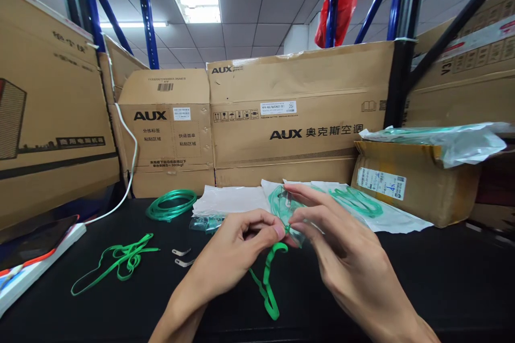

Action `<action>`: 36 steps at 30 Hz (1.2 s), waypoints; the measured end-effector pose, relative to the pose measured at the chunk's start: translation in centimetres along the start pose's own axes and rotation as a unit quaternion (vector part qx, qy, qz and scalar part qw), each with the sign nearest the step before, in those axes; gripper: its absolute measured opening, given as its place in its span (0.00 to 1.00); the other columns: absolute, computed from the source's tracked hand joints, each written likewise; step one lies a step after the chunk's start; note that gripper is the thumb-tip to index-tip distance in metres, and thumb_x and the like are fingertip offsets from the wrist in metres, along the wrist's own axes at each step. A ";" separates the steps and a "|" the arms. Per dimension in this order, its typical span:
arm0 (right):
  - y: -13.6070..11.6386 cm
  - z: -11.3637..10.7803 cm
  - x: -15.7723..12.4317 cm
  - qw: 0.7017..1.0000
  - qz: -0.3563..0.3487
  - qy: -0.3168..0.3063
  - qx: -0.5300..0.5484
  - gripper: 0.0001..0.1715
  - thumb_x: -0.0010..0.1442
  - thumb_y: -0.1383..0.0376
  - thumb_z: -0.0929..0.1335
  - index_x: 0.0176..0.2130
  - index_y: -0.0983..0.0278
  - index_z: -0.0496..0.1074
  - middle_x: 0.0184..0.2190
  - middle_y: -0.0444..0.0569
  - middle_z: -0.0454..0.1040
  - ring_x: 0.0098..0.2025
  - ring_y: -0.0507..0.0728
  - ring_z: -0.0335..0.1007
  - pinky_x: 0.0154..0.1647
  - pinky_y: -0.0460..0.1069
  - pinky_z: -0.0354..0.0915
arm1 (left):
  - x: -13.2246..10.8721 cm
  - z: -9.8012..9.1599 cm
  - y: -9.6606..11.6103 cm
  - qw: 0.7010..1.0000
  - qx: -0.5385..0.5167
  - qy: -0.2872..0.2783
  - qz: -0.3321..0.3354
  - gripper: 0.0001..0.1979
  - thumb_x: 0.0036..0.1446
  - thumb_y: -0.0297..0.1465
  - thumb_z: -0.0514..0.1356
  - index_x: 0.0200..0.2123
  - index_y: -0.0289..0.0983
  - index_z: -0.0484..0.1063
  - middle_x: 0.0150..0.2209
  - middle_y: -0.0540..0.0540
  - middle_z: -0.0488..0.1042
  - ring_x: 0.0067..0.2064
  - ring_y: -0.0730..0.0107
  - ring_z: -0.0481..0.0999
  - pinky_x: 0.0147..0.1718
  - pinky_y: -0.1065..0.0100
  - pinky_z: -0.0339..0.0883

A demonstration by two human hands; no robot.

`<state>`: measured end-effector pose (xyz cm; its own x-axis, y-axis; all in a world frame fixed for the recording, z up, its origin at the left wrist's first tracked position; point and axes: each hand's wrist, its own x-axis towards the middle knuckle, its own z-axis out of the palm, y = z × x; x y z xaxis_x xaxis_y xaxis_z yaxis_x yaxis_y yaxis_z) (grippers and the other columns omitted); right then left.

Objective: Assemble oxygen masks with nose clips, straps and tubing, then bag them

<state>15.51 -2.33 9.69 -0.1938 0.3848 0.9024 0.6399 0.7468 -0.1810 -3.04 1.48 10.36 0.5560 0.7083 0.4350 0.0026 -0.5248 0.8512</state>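
My left hand [241,246] pinches a green elastic strap [270,284] near a clear mask-like plastic piece [296,237], and the strap's loop hangs below the fingers. The fingers of my right hand [341,241] are bent around the other side of the clear piece, thumb and index finger close to its edge where the green strap meets it. Behind the fingertips, thin green tubing [277,201] shows on a white bag. Part of the clear piece is hidden by my fingers.
On the black table [132,311] lie a green strap [131,257], two small metal strips [183,263] and coiled green tubing [171,205]. White bags [231,201] are behind my hands. Cardboard boxes [281,118] line the back; a phone [36,241] is at left.
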 end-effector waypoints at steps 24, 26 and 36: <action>0.1 -0.9 0.3 0.999 0.010 -0.031 -0.017 0.11 0.71 0.74 0.63 0.40 0.57 0.67 0.56 0.55 0.74 0.62 0.61 0.71 0.56 0.57 0.72 | 0.3 0.3 -0.3 0.999 -0.023 0.018 -0.026 0.14 0.64 0.42 0.66 0.42 0.39 0.87 0.28 0.49 0.74 0.29 0.71 0.60 0.27 0.71 0.53; 0.2 -1.3 0.4 0.999 0.032 -0.021 -0.007 0.11 0.71 0.72 0.63 0.39 0.57 0.68 0.54 0.54 0.75 0.62 0.62 0.70 0.57 0.58 0.70 | 0.3 0.3 -0.2 0.999 -0.016 0.016 -0.029 0.15 0.64 0.42 0.66 0.42 0.39 0.87 0.30 0.47 0.77 0.30 0.71 0.60 0.27 0.70 0.53; 0.0 -1.8 0.7 0.998 0.050 -0.025 0.009 0.04 0.69 0.67 0.69 0.42 0.56 0.73 0.49 0.50 0.72 0.53 0.61 0.73 0.51 0.56 0.69 | 0.4 0.6 -0.4 0.999 -0.017 0.035 -0.021 0.13 0.63 0.40 0.66 0.40 0.38 0.87 0.30 0.47 0.78 0.30 0.71 0.65 0.28 0.71 0.58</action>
<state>16.73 -3.02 11.04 -0.1672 0.4840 0.8590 0.6446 0.7129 -0.2762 -2.27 1.71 10.02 0.4969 0.7610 0.4171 -0.0050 -0.4782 0.8782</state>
